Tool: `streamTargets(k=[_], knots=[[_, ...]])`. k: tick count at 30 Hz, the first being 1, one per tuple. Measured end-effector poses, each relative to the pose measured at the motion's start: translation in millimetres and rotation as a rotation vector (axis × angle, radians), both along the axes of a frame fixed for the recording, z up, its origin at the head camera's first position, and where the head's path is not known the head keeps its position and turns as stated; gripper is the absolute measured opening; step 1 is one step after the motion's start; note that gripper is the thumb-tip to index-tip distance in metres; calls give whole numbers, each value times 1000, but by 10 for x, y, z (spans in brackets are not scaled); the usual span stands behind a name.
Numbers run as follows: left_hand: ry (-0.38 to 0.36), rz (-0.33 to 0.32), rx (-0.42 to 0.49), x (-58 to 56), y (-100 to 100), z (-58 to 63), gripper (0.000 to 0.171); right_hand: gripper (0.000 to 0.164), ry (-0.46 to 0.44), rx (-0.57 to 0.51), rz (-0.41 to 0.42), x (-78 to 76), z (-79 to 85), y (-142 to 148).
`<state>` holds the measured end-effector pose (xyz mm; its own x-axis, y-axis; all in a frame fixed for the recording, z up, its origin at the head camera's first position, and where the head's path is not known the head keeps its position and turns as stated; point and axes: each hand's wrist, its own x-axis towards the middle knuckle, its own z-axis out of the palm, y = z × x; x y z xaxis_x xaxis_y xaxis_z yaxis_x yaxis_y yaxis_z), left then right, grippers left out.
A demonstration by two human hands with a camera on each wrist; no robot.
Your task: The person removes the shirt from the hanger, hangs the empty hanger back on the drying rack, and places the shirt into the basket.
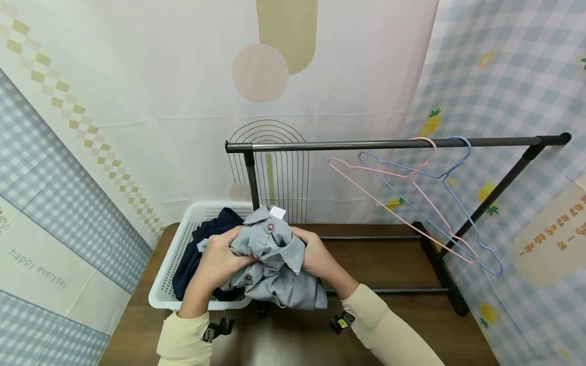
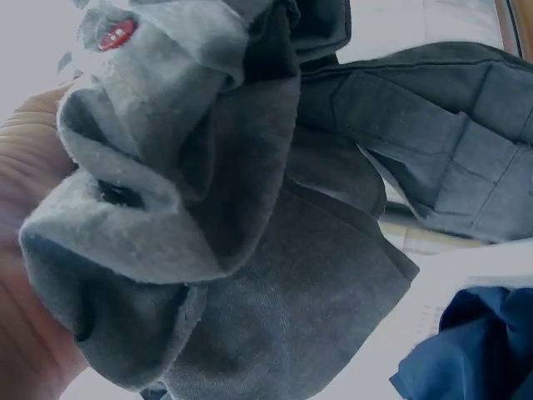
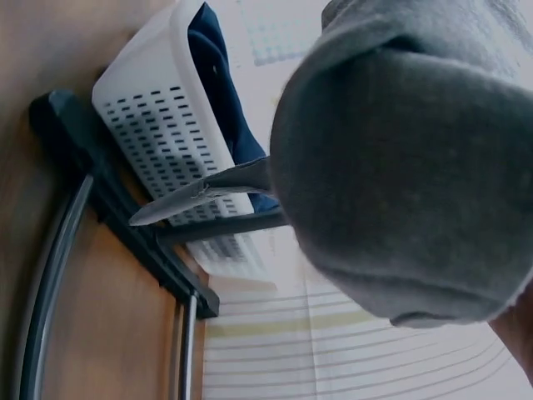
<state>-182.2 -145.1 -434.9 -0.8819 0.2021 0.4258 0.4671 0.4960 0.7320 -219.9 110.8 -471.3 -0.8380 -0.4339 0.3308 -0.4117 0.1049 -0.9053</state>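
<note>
A bunched grey shirt (image 1: 274, 254) with red buttons and a white tag is held up between both hands, at the basket's right side. My left hand (image 1: 222, 259) grips its left side, thumb over the cloth near the button front. On the other side my right hand (image 1: 316, 254) grips the shirt by the collar, its fingertips hidden behind the fabric. Close up in the left wrist view, a red button (image 2: 117, 34) shows on the folded grey cloth. Grey fabric (image 3: 408, 183) fills much of the right wrist view and hides most of that hand.
A white basket (image 1: 160, 284) with dark navy clothing (image 1: 185, 269) stands at the left on the wooden table (image 1: 384, 325). Behind the hands rises a black clothes rack (image 1: 320, 146). A pink hanger (image 1: 366, 190) and a blue hanger (image 1: 458, 201) hang at its right.
</note>
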Motion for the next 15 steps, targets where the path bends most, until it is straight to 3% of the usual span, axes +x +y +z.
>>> streamTargets(k=[6,15], knots=[[-21,51,-26,-6,-216,56,51,49,-8,-26,-24,-35,-28,-257],[21,139,-148,41,-491,326,47,43,-73,-217,-49,-34,-42,-729]])
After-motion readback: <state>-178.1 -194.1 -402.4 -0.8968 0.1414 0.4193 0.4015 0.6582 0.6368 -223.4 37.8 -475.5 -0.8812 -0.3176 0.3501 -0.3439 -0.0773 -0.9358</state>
